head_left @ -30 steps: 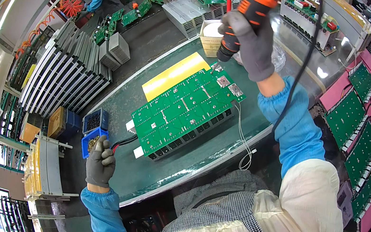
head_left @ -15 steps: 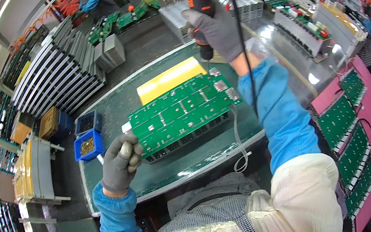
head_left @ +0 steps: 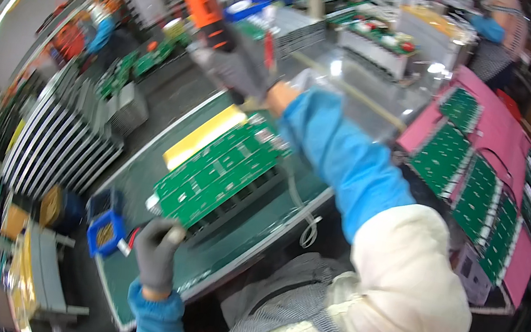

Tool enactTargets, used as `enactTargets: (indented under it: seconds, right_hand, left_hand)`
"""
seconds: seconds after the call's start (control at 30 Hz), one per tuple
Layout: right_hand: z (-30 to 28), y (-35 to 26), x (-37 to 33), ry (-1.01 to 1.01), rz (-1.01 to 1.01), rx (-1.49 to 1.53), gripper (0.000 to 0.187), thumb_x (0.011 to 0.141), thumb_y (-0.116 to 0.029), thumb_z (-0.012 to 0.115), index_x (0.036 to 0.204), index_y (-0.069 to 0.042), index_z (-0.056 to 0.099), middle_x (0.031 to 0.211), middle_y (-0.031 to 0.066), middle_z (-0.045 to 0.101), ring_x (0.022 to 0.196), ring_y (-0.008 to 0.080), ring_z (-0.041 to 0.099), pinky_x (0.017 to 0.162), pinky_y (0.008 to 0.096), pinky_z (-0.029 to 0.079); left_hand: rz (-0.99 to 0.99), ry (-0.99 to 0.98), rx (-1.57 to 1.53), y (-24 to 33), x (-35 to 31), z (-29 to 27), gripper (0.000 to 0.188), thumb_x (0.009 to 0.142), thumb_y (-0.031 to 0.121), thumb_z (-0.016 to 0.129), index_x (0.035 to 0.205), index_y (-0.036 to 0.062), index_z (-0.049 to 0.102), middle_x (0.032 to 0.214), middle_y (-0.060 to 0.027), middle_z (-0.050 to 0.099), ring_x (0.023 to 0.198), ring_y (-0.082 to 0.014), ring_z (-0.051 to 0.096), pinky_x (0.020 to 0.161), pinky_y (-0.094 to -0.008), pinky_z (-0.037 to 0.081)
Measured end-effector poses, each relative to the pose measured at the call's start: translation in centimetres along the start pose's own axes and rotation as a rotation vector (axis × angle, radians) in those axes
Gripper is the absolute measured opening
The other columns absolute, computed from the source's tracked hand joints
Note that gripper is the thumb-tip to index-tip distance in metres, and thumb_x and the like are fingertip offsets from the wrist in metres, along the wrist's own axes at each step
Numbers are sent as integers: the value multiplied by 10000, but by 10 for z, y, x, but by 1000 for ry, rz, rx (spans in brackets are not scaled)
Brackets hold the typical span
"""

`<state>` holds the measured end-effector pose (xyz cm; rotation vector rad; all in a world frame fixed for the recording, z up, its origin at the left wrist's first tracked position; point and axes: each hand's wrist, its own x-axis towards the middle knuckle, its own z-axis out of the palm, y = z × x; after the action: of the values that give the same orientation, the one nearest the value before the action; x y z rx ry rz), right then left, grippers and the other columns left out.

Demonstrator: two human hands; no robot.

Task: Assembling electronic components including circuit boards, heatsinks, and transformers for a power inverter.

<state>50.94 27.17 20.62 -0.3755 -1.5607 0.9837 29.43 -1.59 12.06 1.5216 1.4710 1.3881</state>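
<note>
A long green circuit board (head_left: 223, 173) lies on a black finned block on the green mat (head_left: 231, 257), with a yellow strip (head_left: 204, 136) along its far side. My left hand (head_left: 156, 253), in a grey glove, touches the near left corner of the board. My right hand (head_left: 238, 72), also gloved, grips an orange and black electric screwdriver (head_left: 210, 10) above the far right end of the board. The picture is blurred by motion.
A small blue box (head_left: 106, 233) of small parts sits left of my left hand. Rows of grey finned blocks (head_left: 64, 136) stand at the left. Green boards on pink sheets (head_left: 476, 177) lie at the right. A white cable (head_left: 303, 213) hangs over the mat's edge.
My left hand has left the blue box and moved right to the board's near corner. My right hand with the screwdriver has swung left and lower, toward the board's far end.
</note>
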Motion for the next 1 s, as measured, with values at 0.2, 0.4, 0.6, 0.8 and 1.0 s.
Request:
enactTargets:
  seconds: [0.2, 0.4, 0.6, 0.8, 1.0]
  right_hand:
    - [45, -89, -57, 55, -37, 810, 474, 901, -224, 662, 1280, -60, 429, 796, 81, 625, 614, 190, 650, 569, 338, 543]
    - [41, -117, -112, -25, -7, 802, 659, 884, -185, 657, 1446, -92, 326, 824, 50, 594, 665, 141, 626, 609, 331, 544]
    - [49, -113, -118, 70, 45, 803, 474, 889, -181, 653, 1289, -97, 412, 815, 24, 584, 672, 117, 608, 596, 308, 532]
    - [59, -91, -120, 171, 76, 779, 470, 883, -181, 682, 1265, -98, 422, 831, 6, 549, 663, 101, 576, 570, 297, 507]
    - [24, -108, -129, -36, 45, 739, 574, 783, -84, 703, 1271, -97, 401, 928, 16, 550, 728, 107, 552, 628, 291, 487]
  left_hand:
    - [62, 94, 140, -4, 0, 3, 202, 863, 153, 748, 947, -15, 672, 841, -26, 634, 773, -112, 576, 689, -239, 458]
    - [205, 43, 99, -1, 18, 37, 163, 871, 125, 745, 935, -4, 669, 790, 3, 549, 706, -82, 489, 631, -239, 404]
    - [195, 25, 138, -6, 9, 34, 156, 853, 107, 757, 927, 1, 669, 793, -2, 547, 714, -84, 495, 640, -243, 408]
    - [-14, 24, 131, -28, 6, 24, 142, 903, 71, 684, 1010, -18, 653, 868, -24, 633, 764, -85, 549, 648, -242, 449]
    - [92, -100, 364, 9, 19, 59, 172, 861, 127, 735, 923, -33, 723, 827, -101, 712, 753, -182, 613, 739, -328, 499]
